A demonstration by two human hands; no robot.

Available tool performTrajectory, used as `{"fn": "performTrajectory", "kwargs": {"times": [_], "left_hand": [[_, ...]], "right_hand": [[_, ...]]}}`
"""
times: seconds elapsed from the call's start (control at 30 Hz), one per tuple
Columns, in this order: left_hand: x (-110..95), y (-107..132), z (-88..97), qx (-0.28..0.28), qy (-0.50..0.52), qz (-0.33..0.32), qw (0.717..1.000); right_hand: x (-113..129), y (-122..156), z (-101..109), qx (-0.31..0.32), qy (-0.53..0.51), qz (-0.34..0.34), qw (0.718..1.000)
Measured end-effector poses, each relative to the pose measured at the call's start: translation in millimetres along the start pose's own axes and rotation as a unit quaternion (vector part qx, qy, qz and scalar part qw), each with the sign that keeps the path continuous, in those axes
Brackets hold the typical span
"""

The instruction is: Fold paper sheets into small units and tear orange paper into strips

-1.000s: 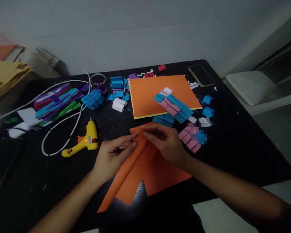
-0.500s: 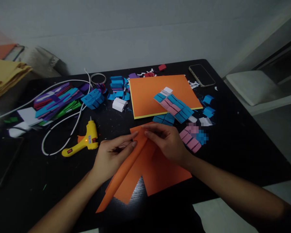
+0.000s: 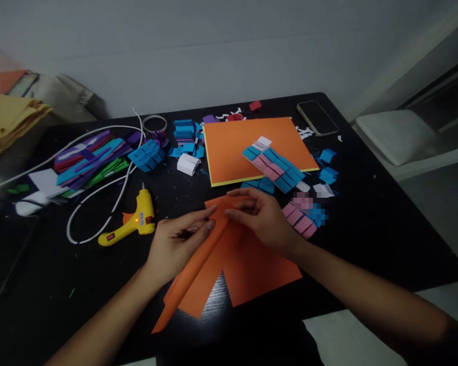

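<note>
Between my hands is an orange paper strip [image 3: 189, 272], rolled or curled lengthwise and slanting toward the table's front edge. My left hand [image 3: 177, 239] pinches its upper part between thumb and fingers. At the top end, the thumb and fingers of my right hand [image 3: 261, 216] close on the same paper. Beneath it lie more orange sheets [image 3: 265, 277] with a gap between their lower parts. To the left of my left hand a yellow glue gun [image 3: 139, 216] rests on its side, a small orange light lit on it.
An orange sheet on a yellow one [image 3: 236, 147] lies behind my hands, with a blue and pink slotted paper piece [image 3: 275, 165] on it. Blue, white and pink cut pieces surround it. A white cable [image 3: 70, 213] loops at left; a phone [image 3: 317, 118] lies back right.
The fingers of my right hand have shifted slightly at the top of the orange paper, the index finger now reaching further over it. My left hand has hardly moved.
</note>
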State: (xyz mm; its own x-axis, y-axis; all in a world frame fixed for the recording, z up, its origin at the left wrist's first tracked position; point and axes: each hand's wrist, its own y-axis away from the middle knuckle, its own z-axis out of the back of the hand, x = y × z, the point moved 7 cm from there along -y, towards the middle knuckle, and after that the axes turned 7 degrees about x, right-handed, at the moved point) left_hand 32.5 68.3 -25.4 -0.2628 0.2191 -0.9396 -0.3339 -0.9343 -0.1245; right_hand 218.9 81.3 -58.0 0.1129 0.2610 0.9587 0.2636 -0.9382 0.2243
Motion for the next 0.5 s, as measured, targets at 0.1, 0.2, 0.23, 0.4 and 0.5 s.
{"fn": "performTrajectory", "kwargs": {"times": [0.1,0.2,0.23,0.4,0.5], "left_hand": [[1.5,-0.2,0.5,0.0,0.002,0.005,1.0],[2.2,-0.1,1.8,-0.004,0.007,0.012,1.0],[2.1,0.0,2.1,-0.006,0.007,0.012,1.0],[2.1,0.6,2.0,-0.007,0.007,-0.001,1.0],[2.8,0.2,1.4,-0.008,0.009,0.0,1.0]], "right_hand": [[1.8,-0.1,0.7,0.003,0.001,-0.001,1.0],[3.4,0.1,1.5,-0.002,0.008,-0.006,1.0],[3.4,0.2,1.7,-0.005,0.01,-0.009,1.0],[-0.3,0.3,-0.7,0.001,0.01,-0.027,1.0],[-1.8,0.0,-0.9,0.002,0.007,-0.025,1.0]]}}
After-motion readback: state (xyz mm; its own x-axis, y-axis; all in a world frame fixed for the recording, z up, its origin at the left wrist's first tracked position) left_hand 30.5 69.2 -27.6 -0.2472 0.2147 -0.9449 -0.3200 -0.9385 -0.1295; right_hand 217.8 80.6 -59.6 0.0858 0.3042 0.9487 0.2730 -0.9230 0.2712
